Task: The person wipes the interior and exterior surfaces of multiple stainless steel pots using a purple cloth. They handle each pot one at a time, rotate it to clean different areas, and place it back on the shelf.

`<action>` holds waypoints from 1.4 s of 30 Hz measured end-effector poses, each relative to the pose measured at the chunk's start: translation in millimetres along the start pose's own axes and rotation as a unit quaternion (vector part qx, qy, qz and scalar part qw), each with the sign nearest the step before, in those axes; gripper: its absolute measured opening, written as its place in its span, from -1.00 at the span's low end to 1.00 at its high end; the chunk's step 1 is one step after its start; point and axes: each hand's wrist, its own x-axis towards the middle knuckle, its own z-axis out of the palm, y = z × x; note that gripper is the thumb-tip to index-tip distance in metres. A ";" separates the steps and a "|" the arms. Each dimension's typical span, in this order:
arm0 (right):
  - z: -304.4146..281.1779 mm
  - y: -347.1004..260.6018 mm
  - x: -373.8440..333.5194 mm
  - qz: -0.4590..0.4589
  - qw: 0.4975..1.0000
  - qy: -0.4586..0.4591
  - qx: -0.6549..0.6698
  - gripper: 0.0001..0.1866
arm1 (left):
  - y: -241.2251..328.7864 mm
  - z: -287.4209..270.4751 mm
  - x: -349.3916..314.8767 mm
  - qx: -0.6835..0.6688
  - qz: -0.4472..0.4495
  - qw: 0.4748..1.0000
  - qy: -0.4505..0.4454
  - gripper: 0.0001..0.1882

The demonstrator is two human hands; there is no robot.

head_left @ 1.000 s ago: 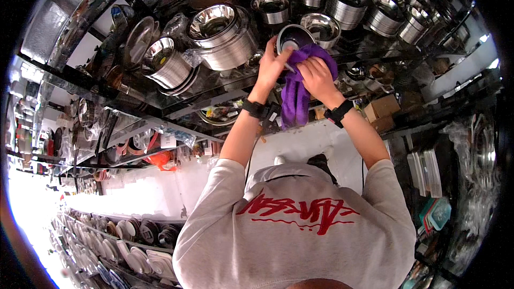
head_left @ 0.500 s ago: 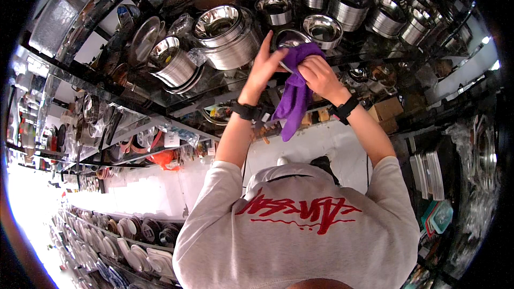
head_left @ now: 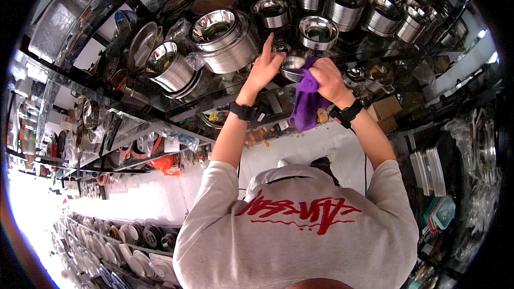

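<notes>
A small shiny metal bowl is held up between my hands in front of the shelf. My left hand pinches its left rim, the index finger pointing up and away. At the bowl's right side, my right hand is closed on a purple cloth. Part of the cloth lies over the bowl's right rim, and the rest hangs below. The right fingertips are partly hidden by the cloth.
Just beyond stands a metal bowl on the shelf, with further bowl stacks behind. A larger stack of basins is to the left. Below the shelf is a cardboard box. Stacked trays stand at the right.
The purple cloth has moved right with my right hand, off the middle of the bowl, so more of its inside shows. My left hand stays at the bowl's left side.
</notes>
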 end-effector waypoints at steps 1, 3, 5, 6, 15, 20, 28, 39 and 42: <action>-2.6 1.7 3.1 0.032 0.999 0.033 -0.004 -0.69 | -2.0 2.9 6.0 0.015 0.131 0.991 0.028 -0.53; -6.1 2.2 10.1 0.090 0.992 0.087 -0.010 -0.69 | 2.4 6.4 7.9 0.002 0.283 0.959 0.020 -0.62; -13.8 3.4 22.7 0.094 0.987 0.128 -0.023 -0.71 | 7.6 8.0 3.3 -0.056 0.334 0.939 -0.054 -0.63; -16.4 4.6 26.5 0.095 0.984 0.148 -0.031 -0.72 | 7.6 9.8 1.1 -0.080 0.289 0.952 -0.063 -0.65; 2.2 -14.7 51.7 0.119 0.980 0.081 -0.135 -0.55 | 4.8 56.3 -10.0 -0.523 0.028 0.846 -0.101 -0.67; 20.0 4.8 43.9 0.253 0.954 0.159 0.008 -0.50 | 6.8 66.4 -6.9 -0.508 0.077 0.855 -0.067 -0.63; 49.7 20.3 13.3 0.514 0.771 0.213 0.310 -0.54 | 22.6 75.6 -8.0 -0.422 0.181 0.888 0.010 -0.35; 32.5 44.9 -17.5 0.596 0.617 0.287 0.427 -0.77 | 5.5 70.8 26.1 0.236 0.363 0.898 0.082 -0.68; 19.4 71.7 -40.4 0.576 0.637 0.338 0.383 -0.75 | -8.1 72.8 52.9 0.239 0.377 0.891 0.080 -0.66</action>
